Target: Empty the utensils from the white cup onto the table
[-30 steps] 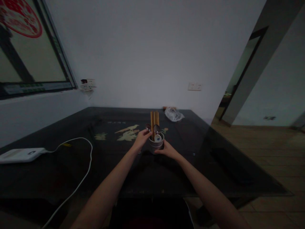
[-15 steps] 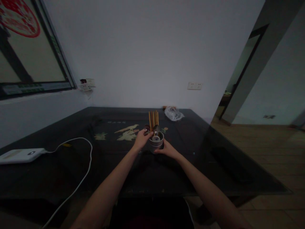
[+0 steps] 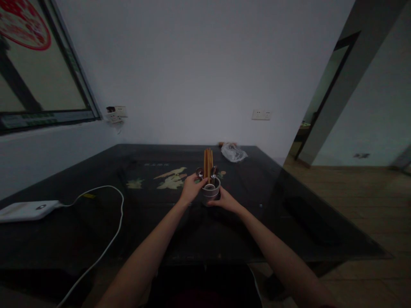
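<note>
Head cam: L fingers (image 3: 203, 182) pinch chopsticks (image 3: 208, 162), R fingers (image 3: 213, 203) span cup (image 3: 209, 195).

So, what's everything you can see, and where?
table: one, black, centre
cup: one, grey, table's middle
chopsticks: several, yellowish, standing in cup
spoons: at least two, silvery, beside chopsticks
rounded piece: one, white, in cup
bag: one, clear, table's far edge
box: one, white, table's left
cable: one, white, from box
bird picture: one, cream, tabletop
flat object: one, black, table's right
walls: several, pale, behind table
sockets: several, white, walls
window: one, dark frame, upper left
round decoration: one, red, window
floor: one, brown, right
left hand: one, bare, at chopsticks
right hand: one, bare, on cup's right side
</note>
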{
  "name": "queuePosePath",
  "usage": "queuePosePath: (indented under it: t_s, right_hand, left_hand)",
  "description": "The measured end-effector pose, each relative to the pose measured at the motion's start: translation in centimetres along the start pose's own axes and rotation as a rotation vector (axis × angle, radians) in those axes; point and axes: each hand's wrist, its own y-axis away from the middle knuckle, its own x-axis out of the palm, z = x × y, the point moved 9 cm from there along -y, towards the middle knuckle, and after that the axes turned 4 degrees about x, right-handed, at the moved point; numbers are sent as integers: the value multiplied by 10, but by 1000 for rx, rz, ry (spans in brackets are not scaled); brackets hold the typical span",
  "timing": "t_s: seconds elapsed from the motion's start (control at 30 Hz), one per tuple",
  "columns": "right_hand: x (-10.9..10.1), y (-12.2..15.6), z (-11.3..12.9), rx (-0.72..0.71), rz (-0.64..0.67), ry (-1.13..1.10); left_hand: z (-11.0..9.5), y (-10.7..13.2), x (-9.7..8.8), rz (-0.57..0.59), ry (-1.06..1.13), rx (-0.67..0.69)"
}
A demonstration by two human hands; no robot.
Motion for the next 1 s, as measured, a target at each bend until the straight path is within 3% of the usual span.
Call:
queuePosePath:
  t_s: [0.27, 0.6, 1.0]
  right_hand:
    - [1, -1, -4, -27, 27, -12]
    - [1, -3, -9, -43, 36, -11]
    - [1, -4, -11, -50, 31, -1]
  left_hand:
    - [-3, -1, -2, 21, -62, 33]
    - [-6, 2, 14, 175, 7, 25]
    - [-21, 3, 14, 183, -125, 59]
